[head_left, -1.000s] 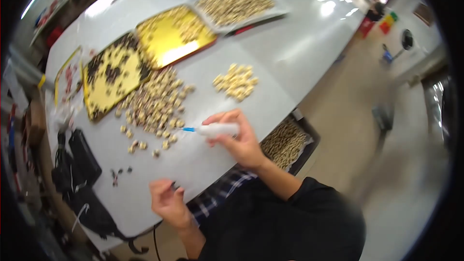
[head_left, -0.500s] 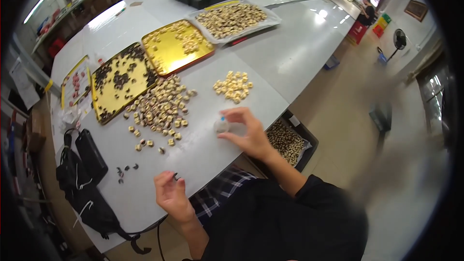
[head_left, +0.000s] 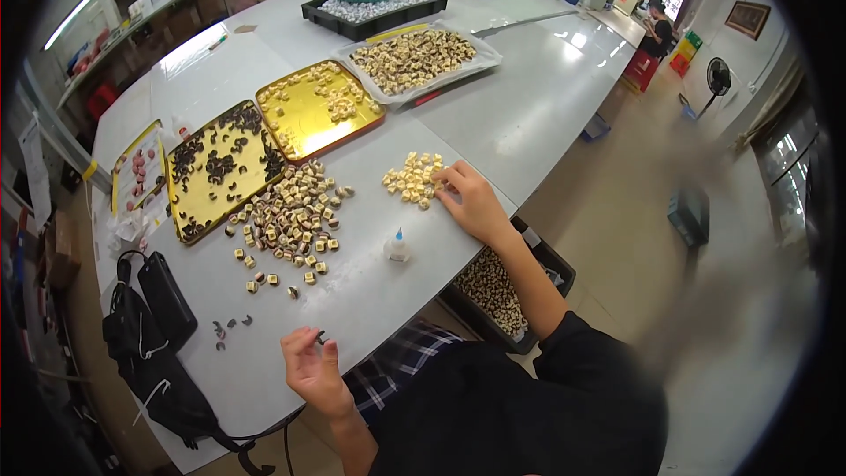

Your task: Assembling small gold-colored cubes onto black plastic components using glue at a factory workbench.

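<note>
My left hand (head_left: 317, 379) is by the table's near edge, pinching a small dark crescent-shaped piece (head_left: 321, 337) between thumb and fingertips. Stretched out over the table, my right hand (head_left: 478, 204) has its fingertips at the right side of a small pile of cream-coloured pieces (head_left: 411, 178). Thumb and fingers look apart there; whether they touch a piece I cannot make out. A small clear squeeze bottle (head_left: 397, 249) with a blue tip stands upright between my hands. Left of it spreads a larger heap of cream-and-brown pieces (head_left: 295, 211). Several loose dark crescents (head_left: 232, 323) lie near the left hand.
Farther back are a yellow tray of dark crescents (head_left: 196, 220), a gold tray of cream pieces (head_left: 308, 132) and a lined tray of cream-and-brown pieces (head_left: 489, 60). A black bag (head_left: 167, 379) lies at left. Below the table edge sits a filled crate (head_left: 564, 278).
My right hand has let go of the squeeze bottle, leaving it standing, and moved away to the cream pile. My left hand keeps its dark crescent, almost unmoved. The view has shifted slightly.
</note>
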{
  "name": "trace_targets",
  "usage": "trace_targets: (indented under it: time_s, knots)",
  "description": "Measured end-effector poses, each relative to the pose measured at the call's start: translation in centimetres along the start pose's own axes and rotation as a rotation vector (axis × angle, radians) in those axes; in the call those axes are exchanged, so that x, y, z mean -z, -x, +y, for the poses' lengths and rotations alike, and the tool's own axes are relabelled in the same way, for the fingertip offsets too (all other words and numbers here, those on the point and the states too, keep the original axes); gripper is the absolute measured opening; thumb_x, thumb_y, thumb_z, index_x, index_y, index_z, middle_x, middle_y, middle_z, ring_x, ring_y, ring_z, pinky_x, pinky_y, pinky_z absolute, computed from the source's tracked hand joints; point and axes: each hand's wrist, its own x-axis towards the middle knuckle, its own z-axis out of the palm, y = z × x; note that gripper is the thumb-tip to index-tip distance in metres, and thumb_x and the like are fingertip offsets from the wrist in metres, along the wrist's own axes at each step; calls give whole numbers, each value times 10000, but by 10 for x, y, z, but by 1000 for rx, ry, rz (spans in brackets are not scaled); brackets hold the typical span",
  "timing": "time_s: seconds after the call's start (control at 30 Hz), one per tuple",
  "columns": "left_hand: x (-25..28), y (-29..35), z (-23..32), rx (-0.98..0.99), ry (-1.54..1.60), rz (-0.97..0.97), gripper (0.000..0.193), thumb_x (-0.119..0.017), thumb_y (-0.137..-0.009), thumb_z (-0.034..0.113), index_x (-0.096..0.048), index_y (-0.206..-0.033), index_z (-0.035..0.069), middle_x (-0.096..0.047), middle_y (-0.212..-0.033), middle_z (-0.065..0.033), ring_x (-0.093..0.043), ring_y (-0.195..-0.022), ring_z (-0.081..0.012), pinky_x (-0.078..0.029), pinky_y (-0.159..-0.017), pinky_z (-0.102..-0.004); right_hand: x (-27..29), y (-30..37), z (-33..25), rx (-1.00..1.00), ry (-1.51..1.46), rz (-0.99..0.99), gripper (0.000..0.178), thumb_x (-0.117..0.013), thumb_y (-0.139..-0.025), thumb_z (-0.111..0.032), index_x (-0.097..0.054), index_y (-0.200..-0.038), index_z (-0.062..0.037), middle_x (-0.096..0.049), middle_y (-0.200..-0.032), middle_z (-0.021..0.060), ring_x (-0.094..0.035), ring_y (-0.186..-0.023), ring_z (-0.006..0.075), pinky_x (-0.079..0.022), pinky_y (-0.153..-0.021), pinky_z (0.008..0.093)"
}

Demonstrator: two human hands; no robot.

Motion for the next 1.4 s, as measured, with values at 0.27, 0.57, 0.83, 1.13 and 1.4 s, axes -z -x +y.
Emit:
trace_targets:
  time_s: [0.27, 0.57, 0.83, 1.13, 1.4]
  knots:
    - [0, 1, -1, 21, 16, 10, 214, -690, -775, 15, -572, -950, -19, -485, -996, -86, -472, -964, -189, -369, -914, -311, 13, 7, 2, 19, -194, 71, 182, -614, -807, 0, -579, -986, -5, -564, -918, 91, -616, -824, 189, -520, -742, 293]
    - [8, 5, 2, -194, -87, -82, 278, -735, -763, 147, -564, -922, -4, -471, -979, -81, -440, -967, -212, -357, -873, -341, 21, 83, -85, -369, -973, 123, 154, -620, -815, 31, -564, -958, 51, -610, -910, 106, -606, -887, 154, -516, -750, 281]
    - [-1, -3, -2, -170, -35, -150, 276, -816, -609, 93, -658, -834, 66, -549, -951, -91, -473, -966, -258, -392, -858, -404, -12, 108, -137, -467, -1321, -229, 170, -610, -814, 39, -559, -977, 43, -608, -943, 122, -603, -888, 164, -500, -774, 272]
    - [8, 3, -2, -162, 20, -195, 286, -824, -596, 111, -688, -847, 105, -565, -971, -49, -453, -1007, -244, -375, -873, -408, -32, 93, -147, -543, -1408, -572, 228, -646, -801, 13, -540, -1002, 33, -595, -966, 116, -599, -900, 168, -486, -815, 282]
    - [11, 1, -5, -178, 12, -269, 271, -824, -600, 155, -706, -842, 127, -591, -958, -44, -451, -1017, -246, -372, -874, -410, -35, 89, -137, -591, -1466, -746, 297, -687, -774, -10, -523, -1020, 13, -601, -961, 104, -597, -921, 165, -483, -815, 274]
